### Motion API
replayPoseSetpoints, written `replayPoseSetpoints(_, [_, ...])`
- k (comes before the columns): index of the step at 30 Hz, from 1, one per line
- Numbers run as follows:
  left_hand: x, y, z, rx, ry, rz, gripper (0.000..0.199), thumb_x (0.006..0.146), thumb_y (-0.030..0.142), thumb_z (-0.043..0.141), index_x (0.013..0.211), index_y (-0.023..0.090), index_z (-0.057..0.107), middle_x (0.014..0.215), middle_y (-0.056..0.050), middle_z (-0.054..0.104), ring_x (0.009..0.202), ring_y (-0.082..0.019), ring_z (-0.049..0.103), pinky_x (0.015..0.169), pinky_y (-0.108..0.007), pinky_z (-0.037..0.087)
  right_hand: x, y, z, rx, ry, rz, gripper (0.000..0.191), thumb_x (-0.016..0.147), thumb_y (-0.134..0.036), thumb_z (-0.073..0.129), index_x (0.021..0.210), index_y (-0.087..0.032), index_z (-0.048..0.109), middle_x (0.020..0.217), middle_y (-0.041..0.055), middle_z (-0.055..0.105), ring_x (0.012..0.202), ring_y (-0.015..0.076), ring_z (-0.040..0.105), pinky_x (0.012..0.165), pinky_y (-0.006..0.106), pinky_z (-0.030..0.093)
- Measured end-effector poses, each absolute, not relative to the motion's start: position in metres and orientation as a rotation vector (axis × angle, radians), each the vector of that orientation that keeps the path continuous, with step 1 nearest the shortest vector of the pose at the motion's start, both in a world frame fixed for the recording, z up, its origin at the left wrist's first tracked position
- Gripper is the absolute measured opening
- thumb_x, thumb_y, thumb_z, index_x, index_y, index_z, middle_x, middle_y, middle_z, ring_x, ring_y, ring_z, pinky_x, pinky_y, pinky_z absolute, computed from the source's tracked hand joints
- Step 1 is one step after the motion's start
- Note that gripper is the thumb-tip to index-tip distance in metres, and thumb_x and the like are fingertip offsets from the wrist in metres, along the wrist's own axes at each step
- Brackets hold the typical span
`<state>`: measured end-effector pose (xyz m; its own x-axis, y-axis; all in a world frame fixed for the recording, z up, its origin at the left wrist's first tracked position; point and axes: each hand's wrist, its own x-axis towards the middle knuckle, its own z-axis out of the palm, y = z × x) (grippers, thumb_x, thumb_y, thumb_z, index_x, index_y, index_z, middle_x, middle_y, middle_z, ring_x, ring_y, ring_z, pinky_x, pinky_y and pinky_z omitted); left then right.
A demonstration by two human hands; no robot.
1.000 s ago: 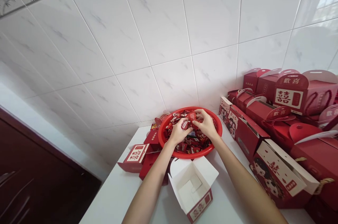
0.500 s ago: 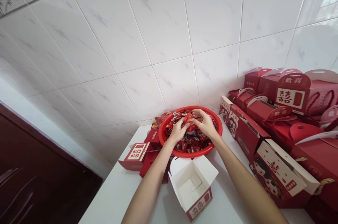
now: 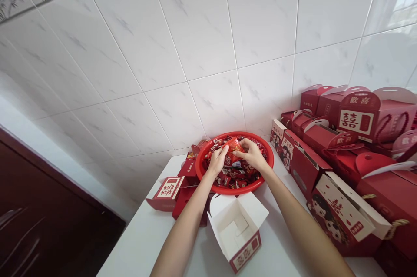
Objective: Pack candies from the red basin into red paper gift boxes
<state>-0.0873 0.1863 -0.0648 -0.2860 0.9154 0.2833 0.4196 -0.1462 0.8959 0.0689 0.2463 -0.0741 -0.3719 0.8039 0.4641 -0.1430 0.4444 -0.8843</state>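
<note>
Packet (image 3: 233,144) partly covered by hands (image 3: 217,162); wrapper print (image 3: 239,183) apparently too small

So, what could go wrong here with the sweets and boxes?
The red packet held by the left hand and right hand might slip into the basin of sweets. The open box stands between the arms, so either could knock it. The leftmost box, near the table's edge, might fall if bumped.

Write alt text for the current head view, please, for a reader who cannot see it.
Both hands, the left hand and the right hand, hold a red packet over a red basket of wrapped pieces. Nearer the viewer, an open box with a white inside stands on a white table; more red boxes flank the basket before a tiled wall.
</note>
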Motion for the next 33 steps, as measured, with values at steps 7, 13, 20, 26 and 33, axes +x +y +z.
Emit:
replayPoseSetpoints(7, [-0.085,0.185,-0.057,1.421,1.42,1.427,0.048,0.082,0.063,0.06,0.079,0.016,0.072,0.083,-0.006,0.073,0.092,-0.024,0.064,0.092,-0.038,0.049,0.07,0.239,-0.066,-0.447,-1.622,1.229,0.046,0.06,-0.048,0.08,0.077,-0.023,0.045,0.072,-0.0042,0.057,0.068,0.0158,0.056,0.067,0.03,0.049])
replayPoseSetpoints(13, [-0.084,0.182,-0.058,1.665,1.407,1.144,0.045,0.079,0.059,0.068,0.082,0.014,0.074,0.086,-0.005,0.074,0.089,-0.023,0.064,0.089,-0.036,0.049,0.071,0.243,-0.068,-0.576,-1.439,1.173,0.044,0.065,-0.05,0.077,0.086,-0.023,0.05,0.082,0.0022,0.068,0.077,0.0213,0.065,0.07,0.034,0.053])
replayPoseSetpoints(20, [-0.083,0.181,-0.059,1.728,1.287,1.247,0.037,0.079,0.05,0.072,0.094,0.016,0.075,0.1,-0.007,0.076,0.096,-0.024,0.067,0.092,-0.037,0.052,0.073,0.237,-0.061,-0.551,-1.435,1.215,0.037,0.077,-0.053,0.068,0.088,-0.019,0.065,0.089,0.0065,0.073,0.084,0.0245,0.067,0.076,0.036,0.054])
replayPoseSetpoints(26, [-0.088,0.185,-0.065,1.511,1.456,1.201,0.027,0.084,0.03,0.064,0.106,0.018,0.074,0.094,-0.006,0.075,0.074,-0.018,0.07,0.07,-0.03,0.057,0.073,0.244,-0.068,-0.775,-1.303,1.005,0.033,0.078,-0.051,0.063,0.084,-0.019,0.061,0.078,0.0024,0.067,0.071,0.0192,0.058,0.069,0.032,0.05])
replayPoseSetpoints(33, [-0.098,0.196,-0.08,1.518,1.512,1.369,0.048,0.083,0.021,0.065,0.131,0.023,0.061,0.123,-0.01,0.069,0.099,-0.021,0.07,0.085,-0.032,0.057,0.074,0.243,-0.068,-0.797,-1.336,0.952,0.028,0.079,-0.047,0.061,0.082,-0.019,0.06,0.077,0.0014,0.065,0.07,0.0177,0.055,0.069,0.03,0.048])
